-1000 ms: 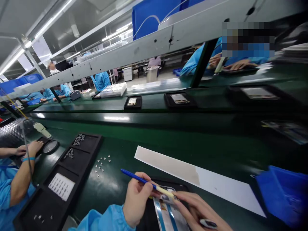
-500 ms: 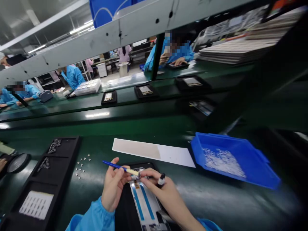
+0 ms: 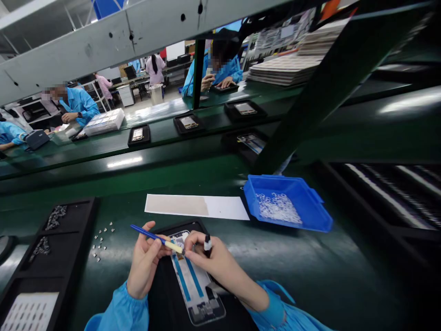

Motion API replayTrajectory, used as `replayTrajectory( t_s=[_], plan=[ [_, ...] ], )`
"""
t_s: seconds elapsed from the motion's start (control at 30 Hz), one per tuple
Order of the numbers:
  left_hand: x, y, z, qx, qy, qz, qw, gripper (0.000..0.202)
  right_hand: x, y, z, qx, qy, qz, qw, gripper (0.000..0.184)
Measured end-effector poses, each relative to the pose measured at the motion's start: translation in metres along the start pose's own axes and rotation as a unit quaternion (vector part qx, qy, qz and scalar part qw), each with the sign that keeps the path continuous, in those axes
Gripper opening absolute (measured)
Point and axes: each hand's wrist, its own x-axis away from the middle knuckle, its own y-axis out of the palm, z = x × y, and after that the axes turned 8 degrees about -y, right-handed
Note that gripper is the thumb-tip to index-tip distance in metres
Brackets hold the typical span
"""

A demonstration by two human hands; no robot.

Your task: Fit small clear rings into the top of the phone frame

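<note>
My left hand (image 3: 143, 264) grips a slim pen-like tool with a blue shaft (image 3: 146, 232) and a cream end, slanting down to the right. At its tip are the pinched thumb and forefinger of my right hand (image 3: 220, 264); whatever small piece is between them I cannot make out. A black-capped tool with a white band (image 3: 207, 246) sticks up from my right hand's grip. Beneath both hands lies an opened phone body (image 3: 196, 285) with two blue strips, on a black tray (image 3: 165, 294). My right hand partly covers the phone.
Several small metal pieces (image 3: 100, 239) lie left of my hands, beside a black compartment tray (image 3: 77, 248). A paper strip (image 3: 220, 208) and a blue bin (image 3: 310, 214) of white rings are beyond. A green post (image 3: 292, 122) slants at right. Co-workers sit across.
The view has swung right, so the scene sits further left and more of the phone shows. Both hands keep their grip on the tools, with the fingers still meeting at the cream tip.
</note>
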Motion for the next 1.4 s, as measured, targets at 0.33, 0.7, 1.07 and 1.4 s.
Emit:
replayTrajectory(
  t_s=[0.33,0.7,1.07,1.4],
  plan=[
    [0.003,-0.004,-0.012,-0.11,0.132,0.088,0.981,0.068,0.004,0.007,0.014,0.083,-0.11,0.082,0.987,0.009],
    [-0.001,-0.017,-0.018,-0.121,0.187,0.182,0.958,0.058,0.004,-0.093,0.002,0.361,-0.166,0.405,0.823,0.013],
    [0.002,-0.007,-0.014,-0.147,0.169,0.161,0.961,0.061,0.013,-0.151,0.032,0.495,-0.077,0.431,0.75,0.028],
    [-0.001,-0.001,-0.008,-0.196,0.141,0.178,0.954,0.068,-0.009,-0.038,0.037,0.507,-0.114,-0.038,0.853,0.02]
  ],
)
